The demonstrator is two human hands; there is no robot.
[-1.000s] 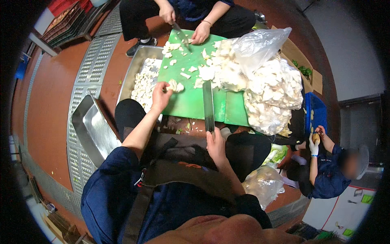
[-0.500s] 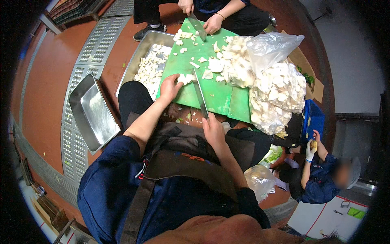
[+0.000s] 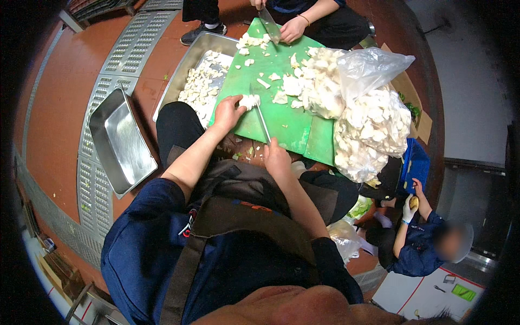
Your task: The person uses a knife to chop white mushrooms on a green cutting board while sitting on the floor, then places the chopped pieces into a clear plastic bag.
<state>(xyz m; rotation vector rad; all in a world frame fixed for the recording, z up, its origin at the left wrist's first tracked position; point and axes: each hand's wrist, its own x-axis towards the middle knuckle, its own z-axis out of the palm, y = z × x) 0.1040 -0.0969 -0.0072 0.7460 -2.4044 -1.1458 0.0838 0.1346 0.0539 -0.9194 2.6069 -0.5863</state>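
Observation:
My left hand (image 3: 227,115) is closed at the left part of a green cutting board (image 3: 244,123), its fingertips steadying a white lumpy vegetable piece (image 3: 250,101). My right hand (image 3: 278,158) grips the handle of a kitchen knife (image 3: 262,123). The narrow blade points away from me, its far part against the right side of that piece. Whether it is cauliflower or mushroom, I cannot tell. More loose white pieces (image 3: 280,97) lie farther right on the board. Beyond the board's left edge, a metal tray (image 3: 169,92) holds many cut white pieces (image 3: 201,89).
Clear plastic bags (image 3: 374,122) of white chunks crowd the board's right side. Across from me, a co-worker's hand (image 3: 292,30) and cleaver (image 3: 269,26) work at the far end. An empty metal pan (image 3: 123,146) stands left. Another person (image 3: 414,244) sits right, near a blue crate (image 3: 416,162).
My right hand has shifted slightly left, bringing the knife up against the white piece, its blade now more edge-on. The co-worker's cleaver has moved a little. The whole view has shifted slightly.

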